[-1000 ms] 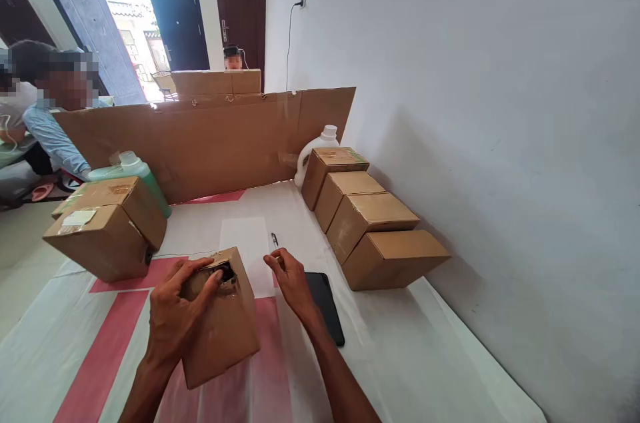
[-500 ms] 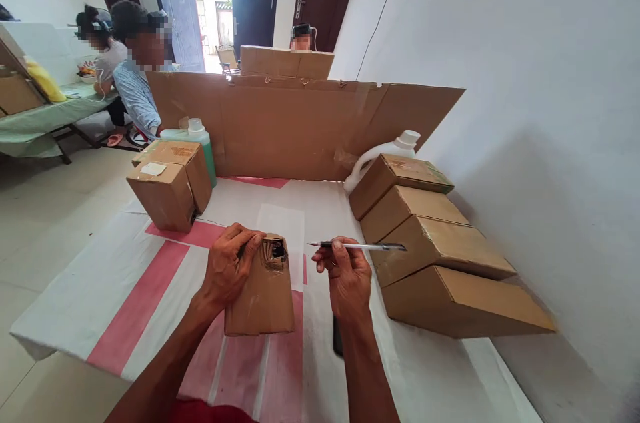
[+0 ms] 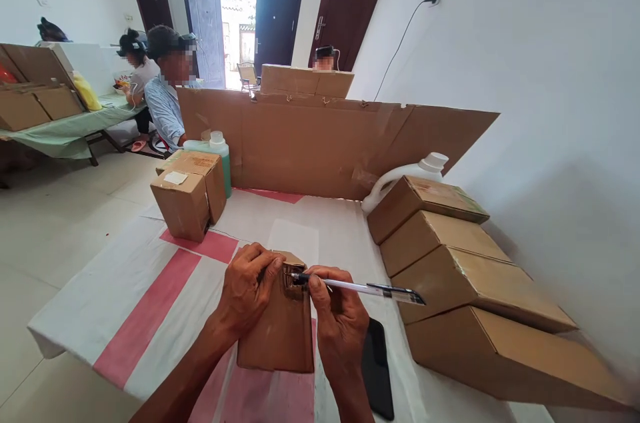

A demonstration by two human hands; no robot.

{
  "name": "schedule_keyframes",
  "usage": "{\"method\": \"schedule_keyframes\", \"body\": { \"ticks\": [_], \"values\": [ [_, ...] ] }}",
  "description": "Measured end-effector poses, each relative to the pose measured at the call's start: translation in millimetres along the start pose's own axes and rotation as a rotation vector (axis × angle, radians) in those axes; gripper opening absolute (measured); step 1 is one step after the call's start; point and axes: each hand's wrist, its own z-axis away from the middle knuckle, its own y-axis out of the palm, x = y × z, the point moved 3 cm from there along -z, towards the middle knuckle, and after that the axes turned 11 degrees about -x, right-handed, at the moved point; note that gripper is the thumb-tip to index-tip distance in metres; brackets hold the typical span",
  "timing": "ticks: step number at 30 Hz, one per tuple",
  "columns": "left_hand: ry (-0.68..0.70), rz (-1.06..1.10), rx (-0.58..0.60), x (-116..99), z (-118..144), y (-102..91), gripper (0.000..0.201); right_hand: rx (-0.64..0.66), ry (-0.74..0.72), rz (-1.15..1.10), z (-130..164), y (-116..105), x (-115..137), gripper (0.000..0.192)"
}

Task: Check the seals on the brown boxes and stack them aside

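Observation:
In front of me a small cardboard box (image 3: 275, 343) stands on the table, with a ragged dark hole near its top right corner. My left hand (image 3: 250, 283) grips the box's upper left side, its thumb beside the hole. A pen (image 3: 350, 286) with a clear barrel and black grip is pinched in my right hand (image 3: 340, 316). The pen's tip points left, at the hole; whether it is inside I cannot tell. Partly behind my right wrist lies a black phone (image 3: 379, 370).
Several cardboard boxes (image 3: 450, 283) line the right side, near a white jug (image 3: 405, 173). More boxes (image 3: 183, 200) and a green bottle (image 3: 227, 166) stand at the left. A cardboard panel (image 3: 300, 143) closes off the back. A person in a blue shirt (image 3: 163, 106) sits beyond.
My right hand has brought the pen leftward to the hole in the box. The view has shifted, and more of the phone shows. My left hand still holds the box.

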Motion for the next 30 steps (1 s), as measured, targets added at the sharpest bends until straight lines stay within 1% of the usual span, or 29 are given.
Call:
{"method": "schedule_keyframes", "body": {
  "ticks": [6, 11, 15, 18, 22, 26, 28, 30],
  "values": [
    [0.005, -0.014, 0.004, -2.9, 1.4, 1.8, 0.032, 0.038, -0.116, 0.137, -1.2, -1.3, -4.1, 0.01],
    [0.008, -0.032, -0.003, -4.3, 0.4, 0.1, 0.033, 0.093, -0.107, 0.156, -1.7, -2.3, -4.9, 0.011],
    [0.015, -0.026, -0.005, -4.5, -0.1, 1.3, 0.033, 0.112, -0.17, 0.164, -2.5, -4.3, 0.9, 0.01],
    [0.018, -0.024, -0.007, -4.8, 0.6, 3.0, 0.032, 0.12, -0.186, 0.177, -2.1, -7.8, 1.6, 0.01],
    [0.009, -0.028, -0.005, -4.9, 1.0, 3.9, 0.03, 0.119, -0.173, 0.219, 2.5, -15.1, 0.2, 0.011],
    [0.009, -0.031, -0.002, -4.3, 1.0, 2.8, 0.031, 0.057, -0.145, 0.236, 2.6, -27.9, 4.8, 0.013],
    [0.008, -0.024, -0.005, -4.2, 1.6, 2.0, 0.032, -0.013, -0.061, 0.208, -5.2, -38.6, 3.0, 0.015],
    [0.011, -0.015, -0.011, -4.8, 2.7, 1.1, 0.033, -0.086, 0.054, 0.168, -17.8, -50.9, -8.3, 0.021]
  ]
}}
